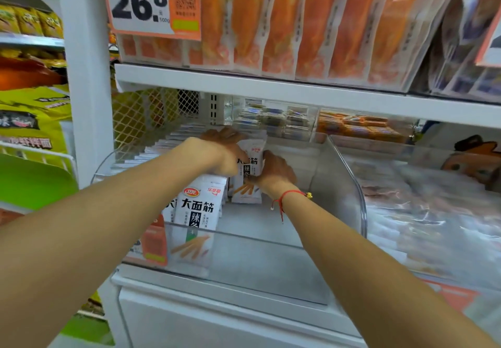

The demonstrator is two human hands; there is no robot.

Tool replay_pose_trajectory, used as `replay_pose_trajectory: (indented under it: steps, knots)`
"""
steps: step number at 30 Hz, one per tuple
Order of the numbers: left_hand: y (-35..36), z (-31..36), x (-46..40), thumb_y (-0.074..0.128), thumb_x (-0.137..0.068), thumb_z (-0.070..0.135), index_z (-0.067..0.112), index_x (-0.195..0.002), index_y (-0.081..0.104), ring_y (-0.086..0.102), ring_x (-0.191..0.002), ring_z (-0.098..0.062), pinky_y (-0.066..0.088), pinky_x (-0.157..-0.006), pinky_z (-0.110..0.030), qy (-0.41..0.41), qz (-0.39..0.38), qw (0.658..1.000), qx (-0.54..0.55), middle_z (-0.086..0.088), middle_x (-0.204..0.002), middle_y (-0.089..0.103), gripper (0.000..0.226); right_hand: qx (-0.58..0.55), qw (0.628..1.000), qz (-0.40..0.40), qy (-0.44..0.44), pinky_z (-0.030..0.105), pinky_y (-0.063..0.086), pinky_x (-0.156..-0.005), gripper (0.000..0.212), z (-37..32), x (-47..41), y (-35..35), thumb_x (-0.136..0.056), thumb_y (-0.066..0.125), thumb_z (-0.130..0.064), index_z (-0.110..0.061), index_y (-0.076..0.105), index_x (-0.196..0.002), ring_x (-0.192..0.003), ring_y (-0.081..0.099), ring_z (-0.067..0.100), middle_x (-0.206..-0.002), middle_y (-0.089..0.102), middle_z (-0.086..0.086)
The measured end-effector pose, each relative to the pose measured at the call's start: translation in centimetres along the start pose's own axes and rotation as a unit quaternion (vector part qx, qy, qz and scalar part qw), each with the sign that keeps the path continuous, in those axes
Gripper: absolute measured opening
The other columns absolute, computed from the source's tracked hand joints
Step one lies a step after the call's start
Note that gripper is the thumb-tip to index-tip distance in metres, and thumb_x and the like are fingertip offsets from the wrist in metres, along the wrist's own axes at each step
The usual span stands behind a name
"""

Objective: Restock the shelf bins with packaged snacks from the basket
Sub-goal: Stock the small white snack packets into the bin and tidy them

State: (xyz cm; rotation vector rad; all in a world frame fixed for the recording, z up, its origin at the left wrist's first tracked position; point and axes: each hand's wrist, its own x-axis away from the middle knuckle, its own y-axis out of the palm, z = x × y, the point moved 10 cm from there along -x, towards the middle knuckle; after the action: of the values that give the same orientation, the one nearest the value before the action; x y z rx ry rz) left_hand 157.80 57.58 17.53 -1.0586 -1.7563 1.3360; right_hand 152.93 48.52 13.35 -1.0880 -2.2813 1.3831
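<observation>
A clear plastic shelf bin (339, 174) holds a row of white snack packs with black characters (199, 212) standing upright along its left side. Both my hands reach deep into this bin. My left hand (225, 155) lies curled over the tops of the packs at the back of the row. My right hand (273, 171) grips a small stack of the same white packs (252, 157) from the right, holding them upright against the row. A red string bracelet (287, 195) sits on my right wrist. The basket is out of view.
The right half of the bin's floor (265, 220) is bare. An upper shelf (271, 87) hangs just above my hands, loaded with orange packs (311, 22) and a 26.8 price sign (151, 0). A neighbouring clear bin (433, 212) on the right holds pale packets. A white post (86, 76) stands at left.
</observation>
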Motion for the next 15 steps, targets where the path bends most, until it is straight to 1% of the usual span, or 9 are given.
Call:
replay_pose_trajectory:
  steps: [2,3,6,7,8,10,11,13,15]
  knots:
    - [0.8,-0.1,-0.5,0.043,-0.095,0.026,0.046,-0.144,0.027,-0.003,-0.147,-0.02,0.008,-0.119,-0.043,-0.013,-0.03,0.999,0.01,0.008,-0.159,-0.005,0.055,-0.048,0.998,-0.031,0.016,0.045,0.05,-0.092,0.066,0.2,-0.1,1.0,-0.077,0.075,-0.026,-0.013,0.039,-0.132,-0.113,0.057,0.035,-0.125,0.058,0.014]
    - [1.1,-0.1,-0.6,0.043,-0.095,0.026,0.046,-0.145,0.025,-0.007,-0.147,-0.02,0.006,-0.119,-0.043,-0.018,-0.039,0.999,0.011,0.007,-0.159,-0.008,0.056,-0.088,0.994,-0.049,0.035,0.046,0.051,-0.091,0.071,0.5,-0.1,1.7,-0.078,0.074,-0.021,-0.012,0.033,-0.135,-0.11,0.059,0.036,-0.125,0.057,0.016]
    - [0.8,0.0,-0.4,0.044,-0.094,0.025,0.047,-0.144,0.026,-0.014,-0.146,-0.022,0.002,-0.119,-0.046,-0.017,-0.029,0.999,-0.012,0.005,-0.159,-0.013,0.057,-0.204,0.971,-0.063,0.112,0.043,0.053,-0.091,0.092,1.5,0.1,2.5,-0.08,0.067,-0.013,-0.003,0.004,-0.148,-0.109,0.061,0.036,-0.129,0.054,0.02]
    - [0.3,0.1,-0.2,0.046,-0.092,0.025,0.047,-0.142,0.03,-0.012,-0.146,-0.023,0.004,-0.119,-0.047,-0.008,-0.01,0.999,-0.031,0.005,-0.159,-0.01,0.057,-0.216,0.968,-0.044,0.116,0.041,0.053,-0.091,0.09,1.6,0.2,2.0,-0.081,0.066,-0.014,-0.001,0.007,-0.147,-0.108,0.061,0.035,-0.128,0.055,0.019]
    - [-0.2,0.2,-0.1,0.048,-0.091,0.024,0.047,-0.14,0.035,-0.006,-0.145,-0.025,0.007,-0.118,-0.046,0.001,0.015,0.999,-0.051,0.003,-0.159,-0.003,0.055,-0.205,0.972,-0.019,0.109,0.039,0.053,-0.089,0.078,1.7,0.2,1.2,-0.081,0.066,-0.014,-0.001,0.021,-0.143,-0.106,0.062,0.034,-0.124,0.058,0.017]
    - [-1.1,0.3,0.2,0.051,-0.09,0.025,0.044,-0.136,0.042,0.01,-0.14,-0.025,0.017,-0.114,-0.04,0.012,0.063,0.993,-0.097,-0.001,-0.15,0.017,0.051,-0.13,0.989,0.005,0.073,0.032,0.054,-0.079,0.041,1.1,0.3,0.1,-0.081,0.066,-0.013,-0.003,0.052,-0.118,-0.1,0.064,0.032,-0.111,0.064,0.013]
    - [-1.3,0.4,0.2,0.05,-0.09,0.026,0.043,-0.135,0.043,0.018,-0.135,-0.025,0.022,-0.109,-0.038,0.013,0.077,0.989,-0.122,-0.001,-0.142,0.025,0.049,-0.086,0.995,-0.004,0.055,0.029,0.052,-0.074,0.027,0.6,0.6,0.1,-0.081,0.065,-0.011,-0.004,0.06,-0.106,-0.097,0.065,0.031,-0.106,0.066,0.013]
    - [-1.2,0.4,0.2,0.048,-0.091,0.028,0.041,-0.137,0.041,0.023,-0.13,-0.024,0.023,-0.105,-0.035,0.009,0.073,0.986,-0.152,0.0,-0.135,0.032,0.048,-0.036,0.999,-0.029,0.028,0.028,0.05,-0.071,0.019,0.0,0.9,0.8,-0.081,0.062,-0.009,-0.005,0.067,-0.099,-0.095,0.064,0.031,-0.103,0.067,0.012]
    - [-0.8,0.5,0.0,0.045,-0.092,0.027,0.039,-0.14,0.038,0.022,-0.133,-0.024,0.021,-0.108,-0.037,0.01,0.05,0.988,-0.146,0.001,-0.142,0.032,0.05,-0.001,0.999,-0.053,0.004,0.031,0.053,-0.076,0.022,-0.3,1.0,1.6,-0.081,0.061,-0.012,-0.009,0.069,-0.101,-0.095,0.063,0.03,-0.105,0.066,0.01]
